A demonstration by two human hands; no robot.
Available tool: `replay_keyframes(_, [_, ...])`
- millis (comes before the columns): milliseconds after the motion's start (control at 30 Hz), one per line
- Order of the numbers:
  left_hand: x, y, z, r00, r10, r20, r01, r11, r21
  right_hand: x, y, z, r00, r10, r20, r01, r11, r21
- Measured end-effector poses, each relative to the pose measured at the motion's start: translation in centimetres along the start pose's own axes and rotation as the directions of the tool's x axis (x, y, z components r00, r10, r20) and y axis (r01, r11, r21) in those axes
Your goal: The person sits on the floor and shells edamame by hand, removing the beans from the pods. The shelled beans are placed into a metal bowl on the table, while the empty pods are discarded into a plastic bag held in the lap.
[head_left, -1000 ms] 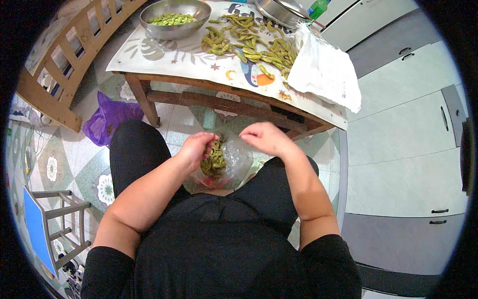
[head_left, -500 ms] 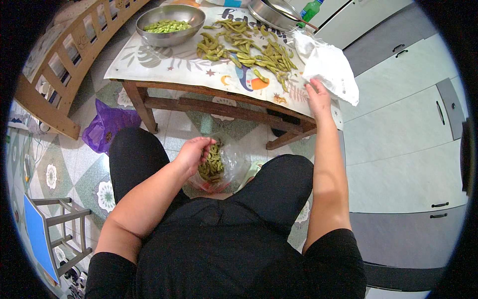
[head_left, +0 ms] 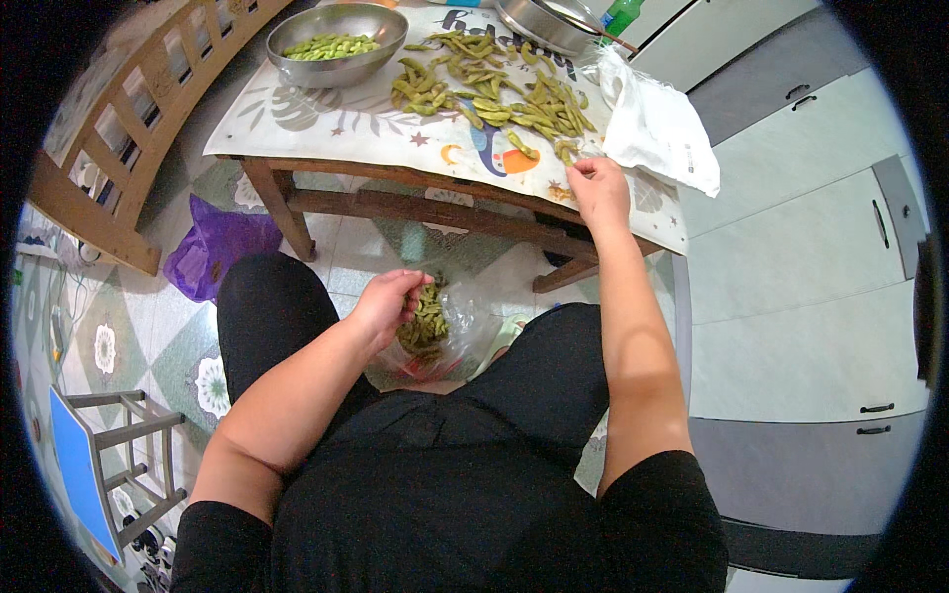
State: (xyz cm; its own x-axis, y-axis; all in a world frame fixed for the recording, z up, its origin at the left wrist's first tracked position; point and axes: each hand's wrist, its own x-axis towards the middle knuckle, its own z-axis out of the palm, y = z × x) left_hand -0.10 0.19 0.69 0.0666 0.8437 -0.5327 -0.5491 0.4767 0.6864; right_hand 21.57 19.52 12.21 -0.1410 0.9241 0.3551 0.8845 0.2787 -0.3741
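Out from the clear bag (head_left: 473, 321) to the surface (head_left: 376, 153) goes my right grip (head_left: 601, 195)!
Bowl (head_left: 364, 69) at left, beans (head_left: 329, 46) inside; left grip (head_left: 386, 301), pinched narrow, alone at the clear bag of pods or husks (head_left: 425, 331); loose pods (head_left: 549, 117) on the surface; right grip narrow beside them. Whether either holds anything, I can't tell.

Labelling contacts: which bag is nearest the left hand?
The clear bag with green pods, right at the left hand; the purple bag and white bag lie farther off.

Your left head-worn fisheye, close above your torso (head_left: 415, 494), looks steeply down and forward, taking in your left hand (head_left: 388, 304), right hand (head_left: 602, 193) and the worktop (head_left: 395, 180).
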Motion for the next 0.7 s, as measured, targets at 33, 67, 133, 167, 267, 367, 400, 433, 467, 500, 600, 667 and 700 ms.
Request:
replay_keyframes(33, [-0.3,0.2,0.0,1.000,0.009,-0.008,-0.009,1.000,0.004,-0.2,-0.1,0.2,0.999,0.038,-0.024,-0.037,0.999,0.039])
replay_keyframes(67, [-0.5,0.3,-0.1,0.999,0.040,-0.006,-0.040,0.999,0.009,-0.5,-0.4,0.3,0.996,0.076,-0.046,-0.072,0.994,0.079])
replay_keyframes(133, [-0.7,0.3,-0.3,0.995,0.098,-0.002,-0.098,0.995,0.015,-2.2,-2.1,-0.2,0.988,0.121,-0.096,-0.080,0.934,0.347])
replay_keyframes(167, [-0.7,0.2,-0.2,0.991,0.135,0.011,-0.136,0.991,0.022,-3.5,-2.8,-0.3,0.982,0.152,-0.112,-0.083,0.880,0.468])
replay_keyframes(267, [-1.1,0.4,0.2,0.964,0.247,0.096,-0.248,0.969,0.004,-8.5,-5.2,0.3,0.957,0.081,0.278,-0.283,0.456,0.844])
replay_keyframes(367, [-1.7,1.1,1.1,0.942,0.290,0.169,-0.280,0.957,-0.080,-12.6,-6.8,2.1,0.724,-0.126,0.678,-0.652,0.194,0.733])
replay_keyframes(400, [-1.9,1.1,1.1,0.941,0.259,0.217,-0.223,0.959,-0.176,-13.6,-6.7,3.0,0.639,-0.162,0.752,-0.737,0.148,0.659])
replay_keyframes(433, [-1.8,1.1,1.0,0.937,0.261,0.231,-0.228,0.960,-0.161,-14.2,-6.8,3.6,0.603,-0.192,0.775,-0.767,0.128,0.629])
replay_keyframes(467, [-1.5,1.0,0.9,0.933,0.261,0.248,-0.231,0.962,-0.145,-14.7,-6.9,3.9,0.571,-0.221,0.791,-0.788,0.122,0.603])
replay_keyframes(500, [-1.6,0.8,0.7,0.929,0.259,0.265,-0.232,0.964,-0.128,-15.2,-6.9,4.2,0.540,-0.249,0.804,-0.808,0.115,0.578])
replay_keyframes(600, [-1.7,0.6,0.8,0.940,0.252,0.231,-0.212,0.960,-0.185,-15.7,-7.0,5.0,0.600,-0.266,0.755,-0.749,0.144,0.646])
replay_keyframes(667, [-1.4,0.3,0.4,0.932,0.259,0.253,-0.206,0.954,-0.216,-15.7,-7.2,4.9,0.611,-0.273,0.744,-0.724,0.189,0.664])
replay_keyframes(700, [-1.3,0.2,0.6,0.936,0.254,0.243,-0.204,0.955,-0.214,-15.6,-7.2,4.8,0.616,-0.276,0.738,-0.710,0.212,0.672])
